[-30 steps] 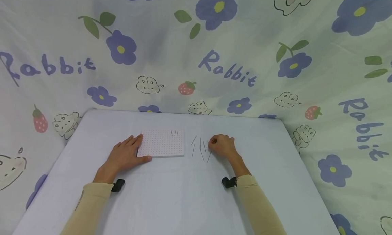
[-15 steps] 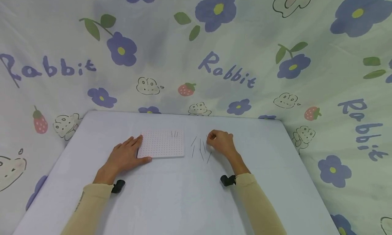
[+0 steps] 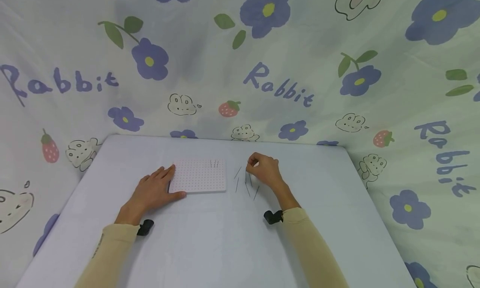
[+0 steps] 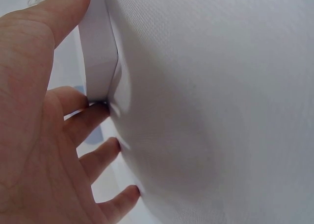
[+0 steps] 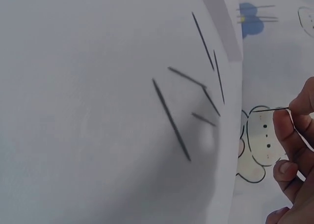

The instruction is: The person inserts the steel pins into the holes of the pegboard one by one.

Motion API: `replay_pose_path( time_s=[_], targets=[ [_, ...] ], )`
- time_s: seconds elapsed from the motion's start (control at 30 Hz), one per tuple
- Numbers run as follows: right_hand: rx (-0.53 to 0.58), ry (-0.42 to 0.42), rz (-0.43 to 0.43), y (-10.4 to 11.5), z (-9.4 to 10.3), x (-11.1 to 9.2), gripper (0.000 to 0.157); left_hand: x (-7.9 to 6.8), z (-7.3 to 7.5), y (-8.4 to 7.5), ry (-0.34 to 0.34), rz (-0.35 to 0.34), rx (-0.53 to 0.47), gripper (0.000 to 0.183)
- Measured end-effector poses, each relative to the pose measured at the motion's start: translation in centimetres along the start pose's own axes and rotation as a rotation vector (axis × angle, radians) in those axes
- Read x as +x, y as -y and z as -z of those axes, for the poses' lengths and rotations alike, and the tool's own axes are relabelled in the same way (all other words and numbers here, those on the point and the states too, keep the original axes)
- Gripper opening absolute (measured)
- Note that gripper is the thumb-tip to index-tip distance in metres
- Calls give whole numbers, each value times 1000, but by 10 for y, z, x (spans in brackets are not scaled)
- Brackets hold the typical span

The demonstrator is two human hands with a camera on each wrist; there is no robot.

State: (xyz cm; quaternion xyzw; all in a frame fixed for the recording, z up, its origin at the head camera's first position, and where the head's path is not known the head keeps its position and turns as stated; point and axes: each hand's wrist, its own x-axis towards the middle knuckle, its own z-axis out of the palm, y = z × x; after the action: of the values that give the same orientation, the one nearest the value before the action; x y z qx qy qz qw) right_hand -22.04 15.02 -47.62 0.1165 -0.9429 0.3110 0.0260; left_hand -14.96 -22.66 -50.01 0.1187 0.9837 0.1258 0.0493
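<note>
A white pegboard (image 3: 195, 177) with rows of small holes lies on the table. Three thin dark pins (image 3: 214, 163) stand in it near its far right corner. My left hand (image 3: 151, 190) rests with spread fingers against its left side, the thumb at the front edge; in the left wrist view, fingertips touch the board's side wall (image 4: 99, 52). To the right of the board, my right hand (image 3: 265, 169) pinches a thin dark pin (image 5: 271, 110) between thumb and index finger, raised above the table. Several loose pins (image 3: 237, 184) lie under and beside that hand.
The table (image 3: 225, 246) has a white cover. Behind and at both sides hangs a curtain (image 3: 210, 63) printed with flowers, rabbits and strawberries. A black wrist camera (image 3: 273, 217) sits on the right wrist, another black camera (image 3: 145, 227) on the left.
My right hand has lifted from the loose pins with one pin pinched and has shifted left and a little away from me. The left hand and pegboard stay in place.
</note>
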Motion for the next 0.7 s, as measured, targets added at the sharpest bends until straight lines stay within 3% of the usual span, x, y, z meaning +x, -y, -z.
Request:
replay_pose_path(
  time_s=[0.7],
  targets=[
    [95,-25,63,20,-15,9,3,0,2,-2,-2,-2,1,111]
  ],
)
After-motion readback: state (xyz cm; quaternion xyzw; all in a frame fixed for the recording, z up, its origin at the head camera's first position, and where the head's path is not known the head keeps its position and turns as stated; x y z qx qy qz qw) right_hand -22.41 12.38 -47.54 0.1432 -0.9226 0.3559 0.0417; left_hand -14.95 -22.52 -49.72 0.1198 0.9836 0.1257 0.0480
